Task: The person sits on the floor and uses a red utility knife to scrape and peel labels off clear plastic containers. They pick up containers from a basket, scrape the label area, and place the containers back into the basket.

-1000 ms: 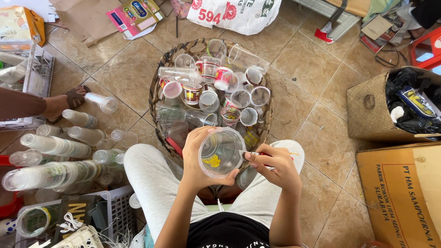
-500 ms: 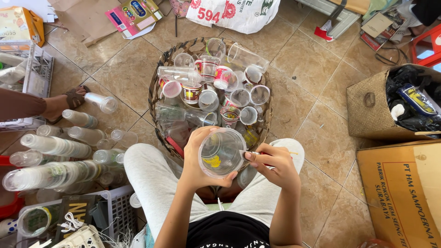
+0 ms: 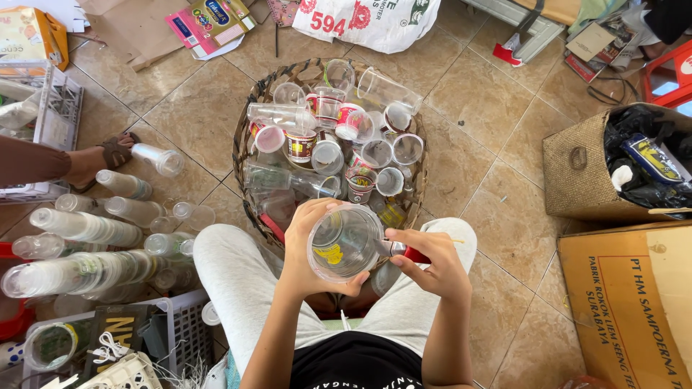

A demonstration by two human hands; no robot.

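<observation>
Your left hand (image 3: pixel 311 248) wraps around a clear plastic cup (image 3: pixel 346 243), fingers curled on its rim and side, mouth facing up at you over your lap. A yellow scrap lies inside it. Your right hand (image 3: pixel 427 265) is closed on a small red-handled tool (image 3: pixel 407 253) whose tip touches the cup's right edge (what kind of tool, I cannot tell). Just beyond the cup sits a round woven basket (image 3: pixel 249 119) heaped with more clear cups and small tubs. To your left, stacked cups (image 3: pixel 79 227) lie in rows on the tiled floor, beside a sandalled foot (image 3: pixel 101 155) of another person. A cardboard box (image 3: pixel 627 302) stands to your right.
</observation>
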